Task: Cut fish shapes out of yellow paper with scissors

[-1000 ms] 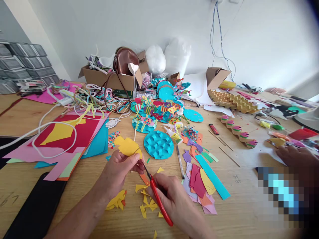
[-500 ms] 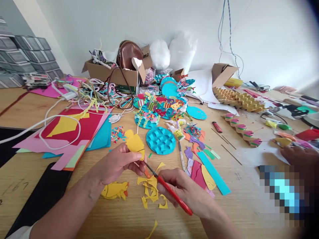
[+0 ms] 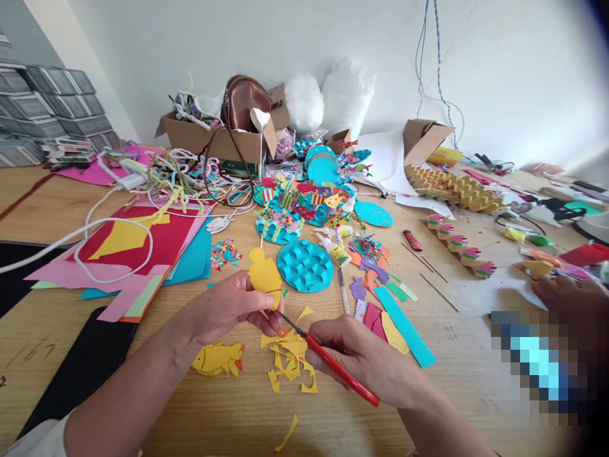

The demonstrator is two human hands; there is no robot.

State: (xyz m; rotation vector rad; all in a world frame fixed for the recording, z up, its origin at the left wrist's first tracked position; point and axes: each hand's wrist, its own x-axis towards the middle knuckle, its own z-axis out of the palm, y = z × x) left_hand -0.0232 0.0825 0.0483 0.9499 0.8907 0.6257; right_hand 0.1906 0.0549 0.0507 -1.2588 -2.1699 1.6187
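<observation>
My left hand (image 3: 242, 298) pinches a yellow paper fish (image 3: 265, 276) between thumb and fingers, its tail pointing up and away from me. Red-handled scissors (image 3: 340, 371) are gripped in my right hand (image 3: 349, 346), and their dark blades reach to the lower edge of the fish. How far the blades are apart cannot be made out. Below lies a pile of yellow paper scraps (image 3: 288, 355). To its left is another yellow paper fish (image 3: 216, 359) with orange-red bits at its tail, lying on loose yellow pieces.
Stacked coloured paper (image 3: 157, 254) with a white cable lies left. A blue woven paper disc (image 3: 305, 265), glue bottles (image 3: 337, 249) and a pen (image 3: 344, 291) sit ahead. Paper strips (image 3: 406, 327) lie right. Another person's hand (image 3: 568, 292) rests at the far right.
Both hands have shifted slightly right with the fish and scissors. The scissors' handles swing a little to the right. The view has moved slightly.
</observation>
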